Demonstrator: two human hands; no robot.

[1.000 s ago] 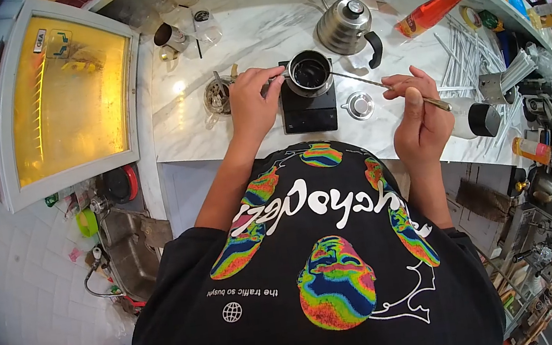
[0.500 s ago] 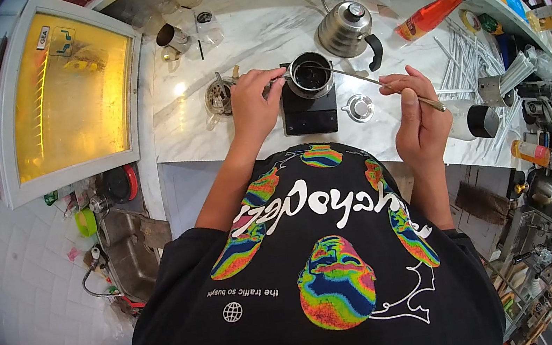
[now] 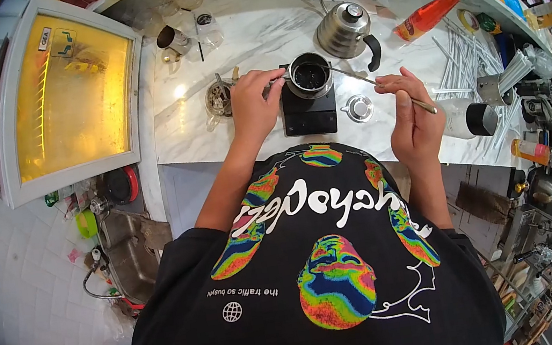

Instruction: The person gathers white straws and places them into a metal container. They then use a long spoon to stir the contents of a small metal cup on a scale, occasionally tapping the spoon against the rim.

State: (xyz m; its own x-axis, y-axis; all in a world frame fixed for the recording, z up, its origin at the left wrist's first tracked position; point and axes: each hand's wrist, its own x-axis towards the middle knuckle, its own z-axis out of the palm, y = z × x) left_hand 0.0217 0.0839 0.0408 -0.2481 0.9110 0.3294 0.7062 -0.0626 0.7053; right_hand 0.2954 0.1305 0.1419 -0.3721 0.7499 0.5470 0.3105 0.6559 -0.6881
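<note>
A small metal cup (image 3: 313, 92) with dark contents stands on a black scale (image 3: 311, 121). My left hand (image 3: 255, 101) is closed on the cup's side handle, thumb and fingers pinched together. My right hand (image 3: 416, 114) grips a long thin metal spoon (image 3: 358, 77), which slants down to the left with its far end inside the cup; that end is hidden in the dark contents. To the right of the scale lies a round metal piece (image 3: 359, 108) with a knob. A steel gooseneck kettle (image 3: 342, 32) stands behind it. Beside my left hand is a glass vessel (image 3: 217, 101) containing utensils.
At the back left are a metal pitcher (image 3: 172, 39) and clear cups. A red bottle (image 3: 427, 16) lies tilted at the right, near many scattered white straws (image 3: 455, 55). A black-capped bottle (image 3: 481, 120) sits by my right hand. A yellow-lit glass door (image 3: 71, 95) stands left.
My right hand has shifted slightly left and down, and the spoon with it. My left hand and the cup have stayed in place.
</note>
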